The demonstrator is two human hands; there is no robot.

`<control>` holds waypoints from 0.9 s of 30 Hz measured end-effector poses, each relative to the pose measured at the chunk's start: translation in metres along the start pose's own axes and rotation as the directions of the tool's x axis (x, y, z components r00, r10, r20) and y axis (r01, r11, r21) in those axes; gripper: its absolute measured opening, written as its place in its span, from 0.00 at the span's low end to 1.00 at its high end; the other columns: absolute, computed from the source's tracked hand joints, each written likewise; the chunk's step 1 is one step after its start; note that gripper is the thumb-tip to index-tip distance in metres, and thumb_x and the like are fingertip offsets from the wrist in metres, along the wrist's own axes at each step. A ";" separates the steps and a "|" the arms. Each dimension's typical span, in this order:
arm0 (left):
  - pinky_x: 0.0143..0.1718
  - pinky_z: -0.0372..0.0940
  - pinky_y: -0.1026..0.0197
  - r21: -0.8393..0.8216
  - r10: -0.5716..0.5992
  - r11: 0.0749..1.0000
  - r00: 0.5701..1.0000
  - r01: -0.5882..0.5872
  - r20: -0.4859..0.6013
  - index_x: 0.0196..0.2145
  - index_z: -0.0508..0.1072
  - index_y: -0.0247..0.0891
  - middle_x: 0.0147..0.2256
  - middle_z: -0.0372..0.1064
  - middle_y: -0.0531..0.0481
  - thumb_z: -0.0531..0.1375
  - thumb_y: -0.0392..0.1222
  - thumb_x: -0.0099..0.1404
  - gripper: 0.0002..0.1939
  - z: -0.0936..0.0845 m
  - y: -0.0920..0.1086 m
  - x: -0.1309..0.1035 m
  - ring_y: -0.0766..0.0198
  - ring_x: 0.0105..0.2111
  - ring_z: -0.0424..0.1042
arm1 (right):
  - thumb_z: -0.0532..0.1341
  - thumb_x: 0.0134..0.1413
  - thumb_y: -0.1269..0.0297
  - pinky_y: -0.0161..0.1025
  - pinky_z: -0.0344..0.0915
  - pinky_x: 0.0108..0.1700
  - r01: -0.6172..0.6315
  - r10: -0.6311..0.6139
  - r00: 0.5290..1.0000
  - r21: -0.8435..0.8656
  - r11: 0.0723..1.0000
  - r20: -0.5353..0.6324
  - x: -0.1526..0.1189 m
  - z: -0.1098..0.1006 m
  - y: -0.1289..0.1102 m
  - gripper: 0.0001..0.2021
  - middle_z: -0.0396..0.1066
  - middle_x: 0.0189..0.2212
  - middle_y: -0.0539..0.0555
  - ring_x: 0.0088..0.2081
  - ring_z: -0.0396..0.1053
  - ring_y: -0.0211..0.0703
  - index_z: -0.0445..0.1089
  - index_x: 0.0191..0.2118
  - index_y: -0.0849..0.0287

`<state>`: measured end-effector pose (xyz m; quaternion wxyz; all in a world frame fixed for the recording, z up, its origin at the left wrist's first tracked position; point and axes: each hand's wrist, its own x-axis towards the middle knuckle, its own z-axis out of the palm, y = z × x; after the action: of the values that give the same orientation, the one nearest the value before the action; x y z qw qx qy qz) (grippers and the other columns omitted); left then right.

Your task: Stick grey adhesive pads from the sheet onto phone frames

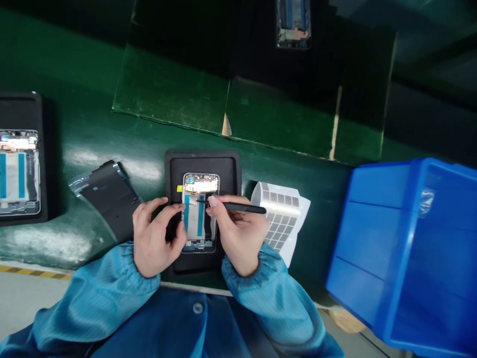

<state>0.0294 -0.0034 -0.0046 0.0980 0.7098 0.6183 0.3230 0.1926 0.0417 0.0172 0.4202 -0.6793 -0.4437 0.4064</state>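
An opened phone (pixel 194 219) with bare circuitry and two blue strips lies in a black tray (pixel 227 166). My left hand (pixel 156 236) rests at the phone's left edge, fingers apart and curved, fingertips touching the frame. In my right hand (pixel 238 226) is a pair of black tweezers (pixel 246 207), pinched between thumb and fingers. The tips point left over the upper middle of the phone, near the blue strips; whether they hold anything is too small to tell.
A black film sheet (pixel 112 199) lies left, and a curled sheet of grey labels (pixel 281 228) right. Another opened phone (pixel 18 174) sits in a tray at far left. One more phone (pixel 293 22) is at the top. A blue bin (pixel 376 238) stands right on the green table (pixel 93 144).
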 end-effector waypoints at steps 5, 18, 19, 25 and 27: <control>0.57 0.62 0.45 0.000 0.009 1.000 1.000 -0.009 0.005 0.55 0.66 0.41 0.43 0.78 0.46 0.64 0.32 0.59 0.26 0.000 0.000 0.001 0.50 0.52 0.72 | 0.71 0.54 0.61 0.36 0.77 0.31 0.004 -0.004 1.000 -0.005 1.000 0.006 0.000 0.000 0.002 0.06 0.81 0.29 0.52 0.27 0.79 0.41 0.79 0.33 0.57; 0.56 0.63 0.45 0.014 0.003 1.000 1.000 -0.003 0.009 0.54 0.67 0.41 0.43 0.77 0.45 0.64 0.33 0.59 0.25 -0.001 0.002 0.001 0.49 0.51 0.73 | 0.71 0.54 0.61 0.37 0.79 0.31 0.015 -0.015 1.000 -0.002 1.000 0.007 0.000 0.000 0.001 0.05 0.81 0.29 0.52 0.28 0.79 0.43 0.79 0.33 0.57; 0.56 0.63 0.45 0.015 0.001 1.000 1.000 -0.001 0.009 0.54 0.67 0.41 0.44 0.77 0.45 0.64 0.33 0.59 0.25 -0.001 0.002 0.001 0.49 0.51 0.73 | 0.71 0.54 0.61 0.37 0.79 0.31 0.015 -0.015 1.000 -0.005 1.000 0.006 0.000 0.000 0.001 0.06 0.81 0.30 0.52 0.28 0.79 0.43 0.79 0.33 0.57; 0.56 0.63 0.45 0.016 0.010 1.000 1.000 -0.010 0.011 0.54 0.67 0.41 0.43 0.78 0.45 0.64 0.33 0.59 0.25 -0.001 0.002 0.002 0.49 0.51 0.72 | 0.71 0.54 0.61 0.38 0.79 0.31 0.020 -0.020 1.000 -0.011 1.000 0.014 0.001 0.000 0.002 0.06 0.81 0.30 0.52 0.28 0.79 0.43 0.79 0.33 0.57; 0.56 0.63 0.45 0.015 0.010 1.000 1.000 -0.010 0.013 0.54 0.67 0.40 0.44 0.77 0.44 0.64 0.33 0.59 0.25 -0.001 0.001 0.001 0.49 0.51 0.72 | 0.71 0.54 0.62 0.37 0.79 0.32 0.020 -0.020 1.000 -0.003 1.000 0.011 0.001 0.000 0.002 0.05 0.81 0.30 0.52 0.28 0.79 0.42 0.79 0.33 0.56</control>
<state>0.0298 -0.0026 -0.0025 0.0949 0.7157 0.6164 0.3143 0.1932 0.0418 0.0157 0.4207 -0.6733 -0.4533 0.4052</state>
